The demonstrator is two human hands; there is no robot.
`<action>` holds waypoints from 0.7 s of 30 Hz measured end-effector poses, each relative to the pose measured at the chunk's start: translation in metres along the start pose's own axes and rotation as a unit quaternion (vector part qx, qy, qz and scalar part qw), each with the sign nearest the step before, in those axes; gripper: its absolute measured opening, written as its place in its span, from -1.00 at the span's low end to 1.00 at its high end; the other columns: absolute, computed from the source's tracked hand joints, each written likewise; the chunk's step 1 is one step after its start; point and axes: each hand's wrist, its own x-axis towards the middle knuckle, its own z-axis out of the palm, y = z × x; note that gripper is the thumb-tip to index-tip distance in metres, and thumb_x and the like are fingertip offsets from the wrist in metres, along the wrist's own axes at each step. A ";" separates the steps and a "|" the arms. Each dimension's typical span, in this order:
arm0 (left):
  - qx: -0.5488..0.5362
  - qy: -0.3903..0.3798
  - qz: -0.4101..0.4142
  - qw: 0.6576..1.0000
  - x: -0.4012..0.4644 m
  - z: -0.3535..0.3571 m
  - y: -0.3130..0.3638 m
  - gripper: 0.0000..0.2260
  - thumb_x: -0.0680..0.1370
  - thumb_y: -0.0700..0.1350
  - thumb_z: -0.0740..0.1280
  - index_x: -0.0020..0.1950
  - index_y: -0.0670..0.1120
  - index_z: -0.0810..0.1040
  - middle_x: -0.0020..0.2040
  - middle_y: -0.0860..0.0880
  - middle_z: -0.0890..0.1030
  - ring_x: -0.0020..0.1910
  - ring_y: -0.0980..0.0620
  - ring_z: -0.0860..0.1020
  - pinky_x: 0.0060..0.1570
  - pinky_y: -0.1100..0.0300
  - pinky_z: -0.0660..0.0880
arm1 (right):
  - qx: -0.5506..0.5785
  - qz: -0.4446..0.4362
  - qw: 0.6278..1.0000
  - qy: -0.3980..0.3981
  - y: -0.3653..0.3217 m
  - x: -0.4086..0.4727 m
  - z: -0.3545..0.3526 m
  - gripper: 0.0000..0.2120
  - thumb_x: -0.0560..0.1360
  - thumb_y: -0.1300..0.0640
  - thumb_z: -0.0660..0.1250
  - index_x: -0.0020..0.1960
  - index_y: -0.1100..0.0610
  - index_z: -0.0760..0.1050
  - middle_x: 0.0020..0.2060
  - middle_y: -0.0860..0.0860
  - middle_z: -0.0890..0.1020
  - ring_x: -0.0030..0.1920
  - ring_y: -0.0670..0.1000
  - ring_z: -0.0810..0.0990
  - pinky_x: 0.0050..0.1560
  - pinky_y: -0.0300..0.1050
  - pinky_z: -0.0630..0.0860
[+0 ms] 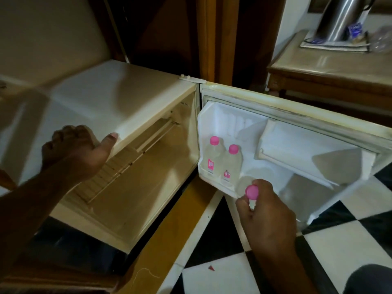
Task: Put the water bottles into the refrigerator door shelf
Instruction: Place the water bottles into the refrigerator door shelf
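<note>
A small cream refrigerator (118, 98) stands open, its door (297, 115) swung out to the right. Two clear water bottles with pink caps (214, 154) (232, 164) stand upright in the door's lower shelf (216, 183), at its hinge end. My right hand (267, 213) is shut on the neck of a third water bottle (246, 183) with a pink cap, held just to the right of those two at the shelf. My left hand (76, 149) rests on the refrigerator's top front edge, thumb along the rim, fingers curled.
The fridge's inside (148, 177) shows only a ridged tray. An upper door compartment (301, 151) sits right of the bottles. A wooden table (331, 68) at the back right carries a steel kettle (341, 15). Black and white floor tiles (339, 247) lie below the door.
</note>
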 end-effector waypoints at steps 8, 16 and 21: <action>0.001 -0.001 0.002 1.000 0.002 0.001 -0.002 -0.05 0.42 0.55 -0.21 0.14 -0.27 0.45 0.05 -0.33 0.52 0.07 -0.33 0.53 0.06 -0.16 0.54 | -0.035 -0.001 0.999 -0.008 0.036 0.075 0.060 -0.83 0.47 0.15 0.30 0.05 0.14 0.44 -0.15 0.09 0.59 -0.17 0.18 0.60 -0.22 -0.14 0.33; 0.014 -0.021 0.001 1.000 0.001 0.000 -0.002 -0.11 0.50 0.48 -0.13 0.32 -0.28 0.39 0.26 -0.38 0.45 0.24 -0.35 0.46 0.18 -0.19 0.46 | 0.142 0.052 0.988 0.031 0.081 0.100 0.105 -0.68 0.55 0.15 0.28 0.25 0.27 0.46 0.14 0.22 0.61 0.15 0.25 0.55 0.16 0.01 0.45; 0.006 -0.008 0.002 1.000 0.000 0.001 -0.003 -0.04 0.46 0.51 -0.17 0.33 -0.32 0.38 0.26 -0.41 0.45 0.25 -0.39 0.46 0.20 -0.23 0.46 | 0.233 0.148 0.961 0.027 0.081 0.124 0.110 -0.63 0.55 0.11 0.29 0.28 0.30 0.47 0.19 0.25 0.60 0.23 0.23 0.54 0.29 0.09 0.44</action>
